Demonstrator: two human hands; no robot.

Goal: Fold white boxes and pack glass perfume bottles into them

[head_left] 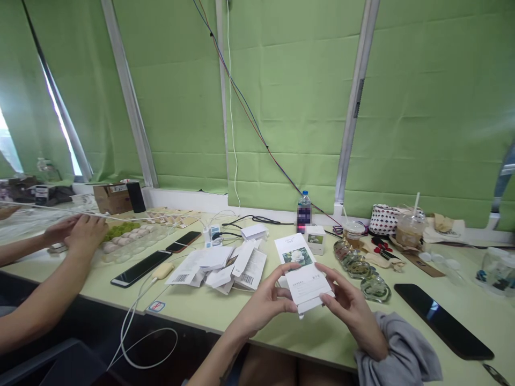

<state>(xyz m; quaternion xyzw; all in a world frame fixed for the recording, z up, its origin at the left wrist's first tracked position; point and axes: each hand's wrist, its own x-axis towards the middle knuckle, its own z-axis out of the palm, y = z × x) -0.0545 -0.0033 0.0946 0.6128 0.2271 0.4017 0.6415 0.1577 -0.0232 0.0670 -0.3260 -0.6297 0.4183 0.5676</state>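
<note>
A white printed carton [308,287] with a white-flower picture is held between both hands above the table's front edge. My left hand [267,300] grips its left side, thumb below and fingers along the edge. My right hand [348,305] holds its right side, with the thumb on the front near the bottom flap. Just behind stands a small white box [315,241] with a similar picture. Left of my hands lies a pile of flattened white cartons [217,268], some showing barcodes. Round clear glass-like pieces [375,288] sit in a row to the right.
Phones lie at left [140,268] and right [442,321]. A bottle [304,213], drink cups [410,228] and a power bank [163,271] with white cables are on the table [193,308]. At far left, a person's hands [86,233] are by a clear tray [151,241].
</note>
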